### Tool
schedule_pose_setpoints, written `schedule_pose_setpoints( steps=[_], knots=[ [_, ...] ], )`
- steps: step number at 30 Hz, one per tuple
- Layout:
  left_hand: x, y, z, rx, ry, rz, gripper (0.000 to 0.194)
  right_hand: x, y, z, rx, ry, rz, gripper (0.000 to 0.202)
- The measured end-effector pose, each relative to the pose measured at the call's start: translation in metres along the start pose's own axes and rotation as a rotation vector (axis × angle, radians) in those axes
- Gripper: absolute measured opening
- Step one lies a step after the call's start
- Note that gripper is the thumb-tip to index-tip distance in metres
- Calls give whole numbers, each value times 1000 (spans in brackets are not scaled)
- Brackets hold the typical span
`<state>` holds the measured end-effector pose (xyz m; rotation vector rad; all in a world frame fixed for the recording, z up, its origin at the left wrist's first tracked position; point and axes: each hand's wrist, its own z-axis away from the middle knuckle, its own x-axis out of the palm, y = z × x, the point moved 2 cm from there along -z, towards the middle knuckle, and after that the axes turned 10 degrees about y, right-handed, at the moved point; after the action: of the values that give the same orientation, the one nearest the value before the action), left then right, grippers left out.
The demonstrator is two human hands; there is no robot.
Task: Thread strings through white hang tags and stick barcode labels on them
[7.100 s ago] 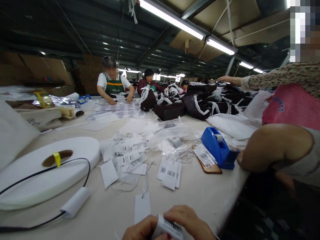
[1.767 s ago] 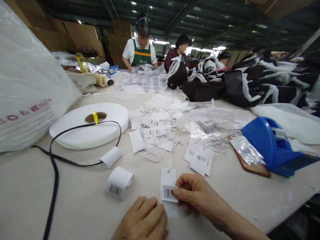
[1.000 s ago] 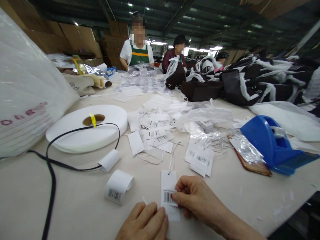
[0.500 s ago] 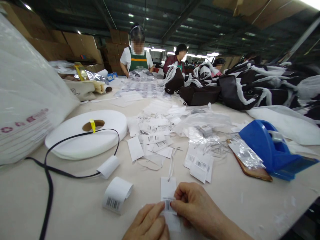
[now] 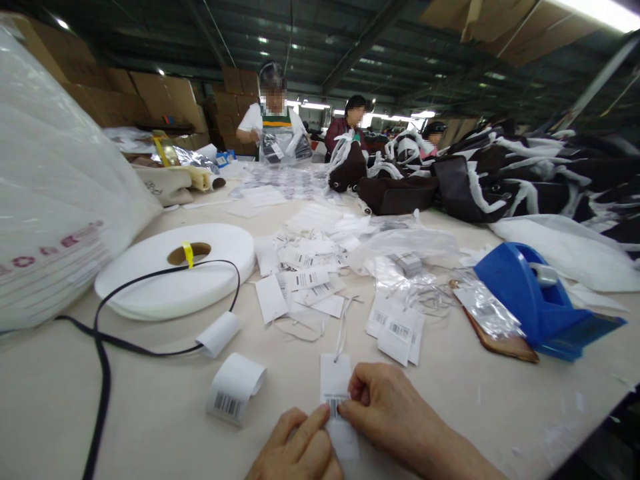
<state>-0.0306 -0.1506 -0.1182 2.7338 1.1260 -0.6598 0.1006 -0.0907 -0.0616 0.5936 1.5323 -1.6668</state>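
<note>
1. Head view: the right hand (image 5: 387, 408) pinches a barcode sticker (image 5: 334, 405) between thumb and forefinger, pressing it onto a white hang tag (image 5: 336, 377) that lies flat on the worktop (image 5: 150, 427).
2. The left hand (image 5: 296, 450) lies just to the left of the right one, fingers loosely curled, with its forefinger tip touching the left edge of the sticker; it grips nothing.
3. The tag reaches from under both hands away from the person, and its white string (image 5: 343, 327) trails further off.
4. Just left of the left hand lies a curled strip of barcode labels (image 5: 234, 390), and beyond it a smaller blank curl (image 5: 219, 333).
5. A black cable (image 5: 103, 373) runs past these, looping over a large white tape roll (image 5: 175, 270) far to the left.
6. Beyond the hands sits a loose scatter of more barcode tags (image 5: 310, 280), near but not touching them.
7. Well off to the right of the right hand stands a blue tape dispenser (image 5: 535, 297), with a brown phone case (image 5: 500, 337) beside it.
8. Across the worktop other people (image 5: 273, 123) handle dark bags (image 5: 400, 190).
</note>
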Motion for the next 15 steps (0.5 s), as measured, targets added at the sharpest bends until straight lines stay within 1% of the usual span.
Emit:
schedule_pose_setpoints(
  steps=[1, 3, 4, 5, 6, 7, 9, 10, 11, 12, 13, 15],
  knots=[
    [-1, 0, 0, 2, -3, 1, 44, -1, 2, 1, 8, 14, 9, 6],
    [-2, 0, -1, -1, -7, 7, 44, -1, 10, 5, 33, 70, 24, 14],
    [-4, -1, -3, -7, 1, 8, 44, 1, 15, 8, 26, 116, 31, 19],
    [-6, -1, -5, -8, 0, 10, 44, 3, 19, 11, -19, 176, 38, 19],
    [-7, -1, -8, -2, -11, 10, 44, 6, 23, 15, -114, 245, 45, 13],
    [-9, -2, -12, 11, -33, 10, 44, 10, 25, 20, -263, 319, 59, 6],
    [-12, -3, -18, 36, -75, 7, 42, 19, 26, 30, -644, 508, 106, 14],
    [-13, -3, -21, 46, -92, 7, 41, 23, 27, 35, -802, 595, 139, 17],
    [-13, -3, -22, 48, -98, 6, 41, 26, 28, 39, -912, 664, 176, 18],
    [-13, -3, -23, 43, -68, 0, 42, 28, 29, 41, -974, 718, 217, 20],
    [-13, -3, -21, 44, -42, -6, 43, 28, 30, 42, -997, 755, 254, 21],
    [-12, -4, -15, 54, -34, -26, 44, 24, 33, 42, -993, 775, 276, 22]
  ],
)
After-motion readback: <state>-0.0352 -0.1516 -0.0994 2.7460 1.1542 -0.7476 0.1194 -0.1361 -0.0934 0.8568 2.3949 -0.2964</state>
